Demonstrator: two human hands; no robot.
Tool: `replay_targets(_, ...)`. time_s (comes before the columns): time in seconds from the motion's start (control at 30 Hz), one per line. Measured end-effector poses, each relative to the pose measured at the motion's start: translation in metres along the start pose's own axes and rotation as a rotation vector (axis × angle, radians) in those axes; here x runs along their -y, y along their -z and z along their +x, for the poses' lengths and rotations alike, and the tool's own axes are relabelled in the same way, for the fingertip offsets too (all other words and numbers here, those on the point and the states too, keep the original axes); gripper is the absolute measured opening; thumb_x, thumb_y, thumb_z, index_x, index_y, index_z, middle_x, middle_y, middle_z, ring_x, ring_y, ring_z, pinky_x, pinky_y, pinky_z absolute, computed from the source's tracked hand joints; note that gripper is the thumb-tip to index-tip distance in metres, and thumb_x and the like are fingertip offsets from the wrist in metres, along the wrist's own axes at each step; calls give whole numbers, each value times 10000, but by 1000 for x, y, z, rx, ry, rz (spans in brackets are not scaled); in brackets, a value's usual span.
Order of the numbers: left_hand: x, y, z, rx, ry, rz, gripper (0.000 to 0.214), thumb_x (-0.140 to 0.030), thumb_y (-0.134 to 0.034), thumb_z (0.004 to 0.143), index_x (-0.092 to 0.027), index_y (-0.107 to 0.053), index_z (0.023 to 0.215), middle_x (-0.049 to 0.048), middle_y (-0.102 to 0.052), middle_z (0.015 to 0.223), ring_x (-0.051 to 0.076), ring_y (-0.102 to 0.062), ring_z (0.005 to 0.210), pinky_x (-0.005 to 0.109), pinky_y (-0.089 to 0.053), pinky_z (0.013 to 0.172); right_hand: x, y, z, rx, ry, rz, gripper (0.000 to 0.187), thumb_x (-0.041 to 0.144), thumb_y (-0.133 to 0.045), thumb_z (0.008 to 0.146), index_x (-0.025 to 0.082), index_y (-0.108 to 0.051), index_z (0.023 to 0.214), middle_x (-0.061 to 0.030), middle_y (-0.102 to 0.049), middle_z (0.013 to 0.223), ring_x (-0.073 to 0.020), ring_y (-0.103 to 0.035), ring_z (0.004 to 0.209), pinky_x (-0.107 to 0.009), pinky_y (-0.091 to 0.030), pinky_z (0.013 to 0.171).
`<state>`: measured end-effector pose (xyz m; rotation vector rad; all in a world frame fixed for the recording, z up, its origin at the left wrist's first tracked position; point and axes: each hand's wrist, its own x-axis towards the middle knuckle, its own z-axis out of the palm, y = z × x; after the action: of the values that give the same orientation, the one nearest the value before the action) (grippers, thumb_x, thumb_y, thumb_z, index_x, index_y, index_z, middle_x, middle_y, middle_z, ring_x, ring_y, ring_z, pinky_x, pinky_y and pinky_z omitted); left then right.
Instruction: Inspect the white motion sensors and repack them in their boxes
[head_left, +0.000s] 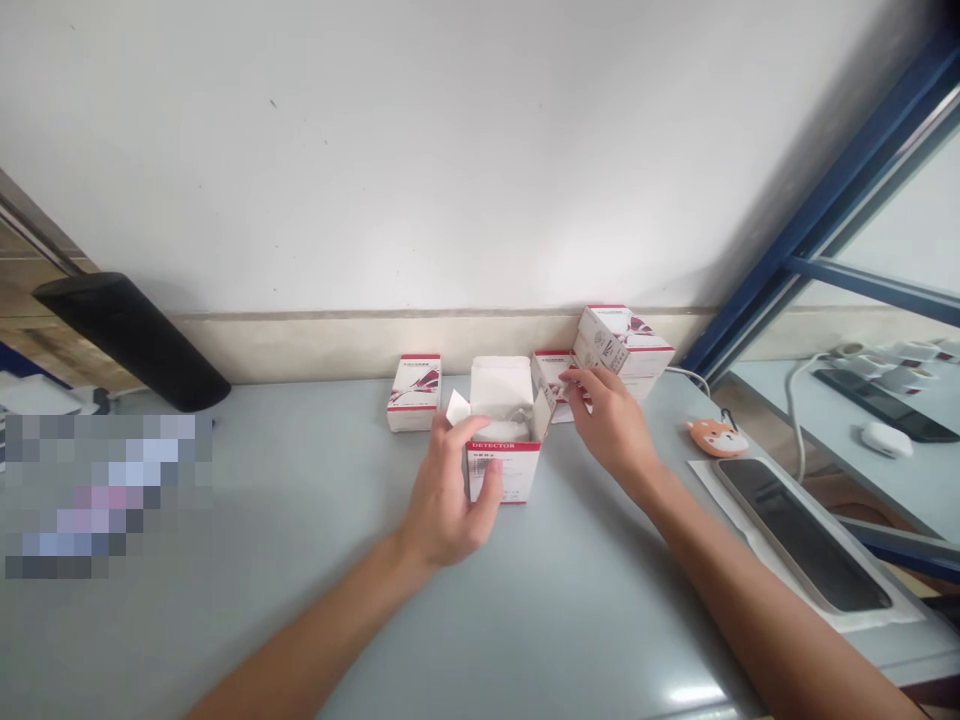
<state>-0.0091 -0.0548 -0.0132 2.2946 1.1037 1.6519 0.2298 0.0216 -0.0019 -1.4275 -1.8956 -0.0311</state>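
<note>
Against the wall (375, 150): a pale grey desk (247, 620), a phone (802, 535) on a white pad (757, 530) to the right.
Cartons: a closed carton (414, 392) stands alone; a leaning carton (622, 340) rests on a lower carton (553, 385).
Left hand (446, 490): curled fingers and thumb grip the open DETECTOR carton (504, 475).
Right hand (611, 430): slightly spread, fingertips touching the lower carton; grip unclear.
Risk: nudging the lower carton could topple the leaning one; tilting the open carton could spill its contents.
</note>
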Motion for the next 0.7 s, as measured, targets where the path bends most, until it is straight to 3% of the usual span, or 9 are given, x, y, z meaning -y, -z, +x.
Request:
replay_targets(0.1,-1,0,0,-3,-5,7,430,-174,-543,967,-220,-426,1379,95,-510,1130,233,-564,1030,372,-533,820,0,0,0,-52,24,-16,313,262,-463,1037,228,-722,1209,-122,-734,1192,-307,-688,1089,-443,-565,865)
replay_targets(0.27,-4,0,1,-13,-4,17,447,-176,-541,972,-227,-404,1394,102,-541,1167,235,-593,1054,378,-549,842,22,18,2,-301,96,134,221,242,-544,1034,243,-741,1135,-71,-756,1084,-205,-715,860,-365,-590,800)
replay_targets(0.33,-4,0,1,-34,-40,26,492,-172,-557,958,-230,-383,1415,102,-564,1171,245,-595,1074,391,-553,860,37,30,0,-402,188,174,199,200,-600,1013,248,-731,1156,-52,-762,1023,-181,-708,797,-343,-596,775)
replay_targets(0.4,-4,-1,1,-54,-74,32,534,-164,-573,940,-227,-371,1430,106,-582,1183,254,-590,1094,400,-556,870,50,42,-5,-483,347,169,308,132,-661,972,268,-697,1246,-31,-770,965,-181,-711,777,-338,-596,763)
replay_targets(0.5,-4,-3,2,-77,-114,38,569,-155,-600,911,-223,-379,1431,121,-590,1214,270,-572,1147,402,-564,866,62,54,-14,-415,672,84,521,-1,-691,900,271,-652,1342,-22,-795,975,-188,-744,854,-322,-584,787)
replay_targets(0.57,-4,-4,2,-83,-143,55,581,-149,-620,895,-222,-390,1423,126,-593,1217,280,-563,1173,396,-572,851,63,60,-18,-320,803,-3,579,-63,-665,872,237,-641,1366,-17,-803,960,-194,-754,930,-316,-566,819)
replay_targets(0.7,-7,-5,2,-89,-152,147,577,-161,-642,886,-221,-403,1408,133,-588,1199,280,-584,1127,382,-586,785,60,69,-20,-202,770,-128,585,-116,-605,848,209,-666,1330,1,-801,911,-188,-757,976,-320,-535,880)
